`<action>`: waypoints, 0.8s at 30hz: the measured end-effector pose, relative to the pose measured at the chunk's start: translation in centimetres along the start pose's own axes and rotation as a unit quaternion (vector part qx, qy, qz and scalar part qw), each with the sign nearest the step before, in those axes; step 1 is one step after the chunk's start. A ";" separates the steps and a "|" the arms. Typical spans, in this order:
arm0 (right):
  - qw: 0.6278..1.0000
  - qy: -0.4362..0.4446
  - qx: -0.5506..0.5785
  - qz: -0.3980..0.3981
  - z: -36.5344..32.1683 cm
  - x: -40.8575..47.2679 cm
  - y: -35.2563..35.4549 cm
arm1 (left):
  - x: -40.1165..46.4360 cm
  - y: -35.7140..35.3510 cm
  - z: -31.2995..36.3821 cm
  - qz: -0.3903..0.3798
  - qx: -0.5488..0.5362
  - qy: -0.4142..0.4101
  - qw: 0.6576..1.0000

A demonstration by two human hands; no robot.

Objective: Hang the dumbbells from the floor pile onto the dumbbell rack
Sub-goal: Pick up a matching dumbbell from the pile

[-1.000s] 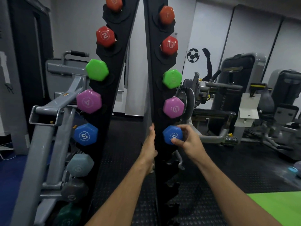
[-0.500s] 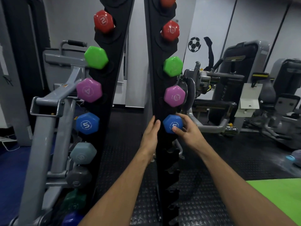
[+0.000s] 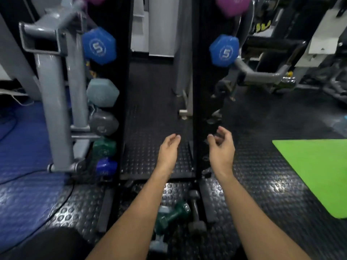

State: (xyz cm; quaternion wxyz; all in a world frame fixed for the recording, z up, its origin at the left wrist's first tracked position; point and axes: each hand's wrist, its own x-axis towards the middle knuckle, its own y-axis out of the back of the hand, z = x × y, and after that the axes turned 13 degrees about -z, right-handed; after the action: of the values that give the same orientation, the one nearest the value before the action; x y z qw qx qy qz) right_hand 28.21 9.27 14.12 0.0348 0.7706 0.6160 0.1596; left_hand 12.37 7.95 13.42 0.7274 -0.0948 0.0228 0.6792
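Both hands hang empty in front of the black dumbbell rack (image 3: 197, 91), fingers loosely curled. The left hand (image 3: 168, 152) is just left of the rack's right upright, the right hand (image 3: 221, 147) just right of it, and neither touches anything.

On that right upright a blue 5 dumbbell (image 3: 224, 50) sits in its slot, below a purple dumbbell (image 3: 231, 5) cut off by the top edge; the slots under the blue one show no weights. On the rack's left upright hang another blue 5 dumbbell (image 3: 99, 46), then a pale blue-grey dumbbell (image 3: 103, 91), a grey dumbbell (image 3: 103, 123), a dark green dumbbell (image 3: 104, 148) and a small blue dumbbell (image 3: 106, 166) at the bottom.

The floor pile lies at the foot of the rack, partly hidden under the forearms: a dark green dumbbell on the floor (image 3: 173, 215), a black dumbbell (image 3: 196, 211) just right of it, and a pale grey dumbbell (image 3: 158, 244) nearest the camera.

A grey machine frame (image 3: 54, 102) stands close against the rack's left side, crowding the weights there. A bright green mat (image 3: 317, 173) lies on the studded rubber floor (image 3: 262, 184) to the rack's right, and more gym machines stand behind it.
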 end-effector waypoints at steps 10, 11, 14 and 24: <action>0.890 -0.282 -0.209 -0.291 15.8 -5.9 -3.9 | -1.6 3.2 -16.8 0.077 0.020 0.179 0.981; 0.871 -0.288 -0.222 -0.331 16.6 -6.5 -4.1 | -2.1 3.9 -18.3 0.107 0.019 0.205 0.973; 0.838 -0.279 -0.250 -0.397 19.1 -7.5 -6.0 | -3.7 6.0 -22.9 0.199 -0.012 0.288 0.936; 0.734 -0.251 -0.332 -0.537 26.5 -8.6 -16.3 | -4.3 11.2 -36.6 0.175 -0.155 0.446 0.864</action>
State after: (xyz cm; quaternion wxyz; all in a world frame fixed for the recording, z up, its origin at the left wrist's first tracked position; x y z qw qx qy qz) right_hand 18.92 8.67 -16.79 0.5216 0.2627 0.8043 0.1098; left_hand 4.44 -1.82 -22.94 0.4850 -0.4940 0.2556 0.6749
